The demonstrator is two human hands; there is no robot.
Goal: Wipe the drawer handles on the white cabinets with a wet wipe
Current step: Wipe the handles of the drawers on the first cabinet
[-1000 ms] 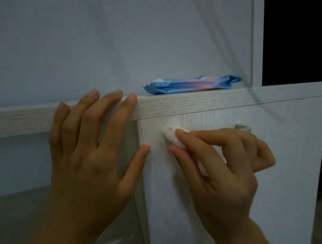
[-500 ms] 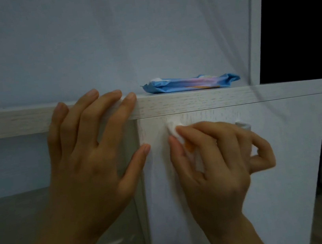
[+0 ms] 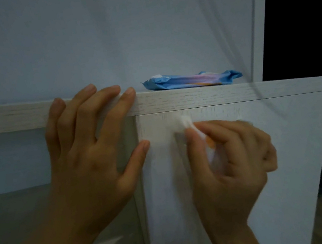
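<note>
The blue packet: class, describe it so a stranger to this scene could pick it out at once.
Find the white cabinet's top against the wall. The blue packet lies flat on it, right of the left hand. It is the only coloured, crinkled thing there.

wipe pack (image 3: 191, 80) on cabinet top (image 3: 214, 95), right of left hand (image 3: 90, 152)

The cabinet top (image 3: 193, 96) and the drawer front (image 3: 283, 146) are whitewashed wood with a visible, matt grain, the wipe (image 3: 185, 121) is soft white cloth-like stuff, the packet (image 3: 191, 80) is crinkled, faintly glossy blue plastic film, and the wall (image 3: 102, 37) is smooth and matt.
</note>
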